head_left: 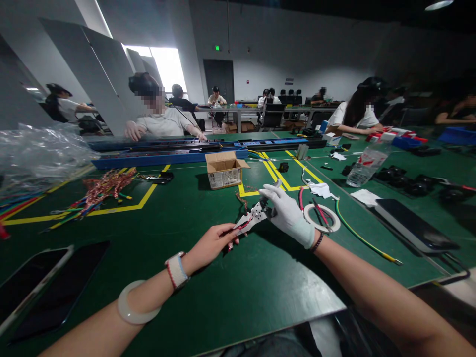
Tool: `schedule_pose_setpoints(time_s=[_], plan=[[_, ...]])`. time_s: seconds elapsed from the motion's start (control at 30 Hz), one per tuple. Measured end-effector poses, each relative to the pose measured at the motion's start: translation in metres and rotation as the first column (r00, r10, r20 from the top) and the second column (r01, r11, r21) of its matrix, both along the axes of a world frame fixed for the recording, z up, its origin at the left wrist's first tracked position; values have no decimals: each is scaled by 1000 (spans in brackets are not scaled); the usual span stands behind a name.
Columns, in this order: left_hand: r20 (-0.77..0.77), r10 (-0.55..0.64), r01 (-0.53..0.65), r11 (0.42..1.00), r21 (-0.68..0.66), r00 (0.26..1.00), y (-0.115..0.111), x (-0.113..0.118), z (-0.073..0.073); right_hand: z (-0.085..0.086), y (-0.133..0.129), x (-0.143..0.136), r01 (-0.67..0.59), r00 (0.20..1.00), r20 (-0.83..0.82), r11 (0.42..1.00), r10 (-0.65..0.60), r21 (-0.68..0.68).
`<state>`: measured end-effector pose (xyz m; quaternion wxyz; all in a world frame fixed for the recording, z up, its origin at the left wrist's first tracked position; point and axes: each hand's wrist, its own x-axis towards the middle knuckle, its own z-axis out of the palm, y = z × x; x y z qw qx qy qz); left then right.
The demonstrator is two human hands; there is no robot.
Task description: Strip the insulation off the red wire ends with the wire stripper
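Note:
My left hand (213,244), bare, is closed around the red-trimmed handle end of a pair of silver wire strippers (256,214). The tool slants up to the right over the green table. At its far end is my right hand (288,210), in a white glove, with bent fingers closed about the jaws; those fingers hide what lies between them. A strand of bare copper wire (241,202) shows just behind the tool. To the right of the glove, a white tape roll (336,221) lies flat with a red pen-like piece across it.
An open cardboard box (225,177) stands ahead. Stripped copper wires (107,188) lie left, near two phones (63,287). A green-yellow cable (360,240), power bank (416,225) and tilted bottle (366,166) are right. A co-worker (159,119) sits behind blue rails (167,157).

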<state>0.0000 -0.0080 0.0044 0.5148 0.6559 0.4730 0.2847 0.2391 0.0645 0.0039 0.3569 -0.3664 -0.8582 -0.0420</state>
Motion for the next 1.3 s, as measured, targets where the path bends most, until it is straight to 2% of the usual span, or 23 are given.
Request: schedule_pose_setpoints(time_s=[0.13,0.3,0.6,0.83,1.13,1.3], plan=[[-17,7,-7,1000,-8,1000,-1,0,3,4,-1,2,12,1000,17,1000,-12,-16],[-18,-4,4,1000,5,1000,-4,1,6,12,-6,1,117,992,51,991,-114,-66],[-14,-10,10,1000,6,1000,-1,0,0,6,0,2,-33,999,-10,999,33,-13],[-2,-39,39,999,2,999,-3,1,3,11,-4,2,36,999,24,996,-34,-82],[-47,-16,17,1000,26,999,-4,2,6,10,-1,4,-42,999,-12,999,42,-34],[-49,-35,35,999,4,998,-5,2,10,15,-4,3,41,999,17,997,-39,-73]])
